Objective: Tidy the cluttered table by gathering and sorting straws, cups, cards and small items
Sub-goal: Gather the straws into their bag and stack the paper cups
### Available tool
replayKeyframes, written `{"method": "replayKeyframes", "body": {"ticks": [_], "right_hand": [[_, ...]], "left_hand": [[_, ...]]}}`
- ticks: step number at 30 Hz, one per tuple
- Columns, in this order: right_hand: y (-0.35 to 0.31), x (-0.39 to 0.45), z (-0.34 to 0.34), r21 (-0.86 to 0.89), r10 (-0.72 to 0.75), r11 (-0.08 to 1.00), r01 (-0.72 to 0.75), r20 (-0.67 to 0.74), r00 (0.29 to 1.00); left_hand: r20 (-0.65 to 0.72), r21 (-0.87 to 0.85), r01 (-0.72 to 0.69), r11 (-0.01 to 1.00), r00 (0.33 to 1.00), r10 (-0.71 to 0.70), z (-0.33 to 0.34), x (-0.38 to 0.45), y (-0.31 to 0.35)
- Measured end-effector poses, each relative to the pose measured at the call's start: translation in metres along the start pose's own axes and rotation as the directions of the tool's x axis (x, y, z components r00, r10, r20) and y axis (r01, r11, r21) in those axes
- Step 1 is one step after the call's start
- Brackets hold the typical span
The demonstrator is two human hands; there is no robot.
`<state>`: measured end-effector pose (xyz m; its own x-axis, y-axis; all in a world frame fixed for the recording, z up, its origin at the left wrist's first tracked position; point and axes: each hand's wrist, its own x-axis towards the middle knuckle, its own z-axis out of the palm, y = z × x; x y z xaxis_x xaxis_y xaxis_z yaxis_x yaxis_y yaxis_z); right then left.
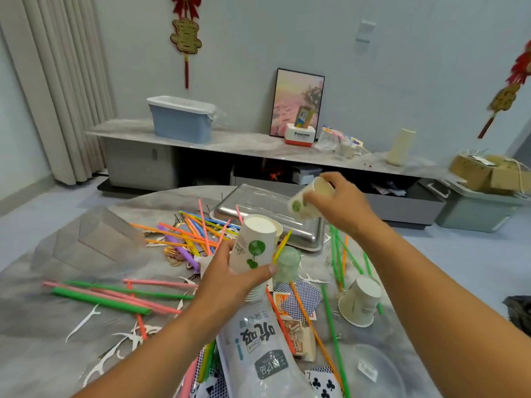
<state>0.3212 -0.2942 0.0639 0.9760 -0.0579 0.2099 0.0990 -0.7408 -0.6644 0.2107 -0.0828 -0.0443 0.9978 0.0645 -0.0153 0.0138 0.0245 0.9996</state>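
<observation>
Head view: left hand (230,278) gripped cup stack (253,248) upright near tray (304,239); right hand (342,202) held tilted cup (309,201) above, probably for nesting.

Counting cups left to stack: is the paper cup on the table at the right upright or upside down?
Upside down: the paper cup rests on its wide rim, its narrower base pointing up, slightly tilted.

- Pale blue-grey wall (287,30), with a red and gold knot ornament (186,35) hanging on it.
- Beige curtain (54,81) in folds at the left.
- Long low cabinet (161,165) with a marble-look top along the wall.
- A framed picture (297,101) leans there, near a blue lidded bin (181,119).
- Light grey-blue floor (43,196).
</observation>
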Motion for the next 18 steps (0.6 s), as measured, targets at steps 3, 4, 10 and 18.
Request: {"method": "replayKeyframes", "body": {"ticks": [3, 4, 10, 18], "right_hand": [[-0.033, -0.013, 0.013, 0.634, 0.096, 0.761, -0.14, 0.103, 0.99], [-0.043, -0.018, 0.021, 0.76, 0.135, 0.616, -0.209, 0.159, 0.978], [-0.059, -0.062, 0.082, 0.896, 0.173, 0.319, -0.309, 0.266, 0.948], [-0.031, -0.078, 0.087, 0.844, -0.142, 0.535, -0.032, 0.127, 0.982]], "left_hand": [[-0.009, -0.002, 0.01, 1.0, 1.0, -0.01, 0.006, -0.002, 0.004], [-0.02, 0.005, 0.012, 1.0, 1.0, -0.012, 0.007, -0.002, 0.007], [-0.084, 0.056, 0.002, 0.998, 0.996, 0.003, 0.003, 0.0, 0.019], [0.027, 0.206, -0.047, 0.977, 0.999, 0.042, -0.014, 0.001, 0.016]]}}
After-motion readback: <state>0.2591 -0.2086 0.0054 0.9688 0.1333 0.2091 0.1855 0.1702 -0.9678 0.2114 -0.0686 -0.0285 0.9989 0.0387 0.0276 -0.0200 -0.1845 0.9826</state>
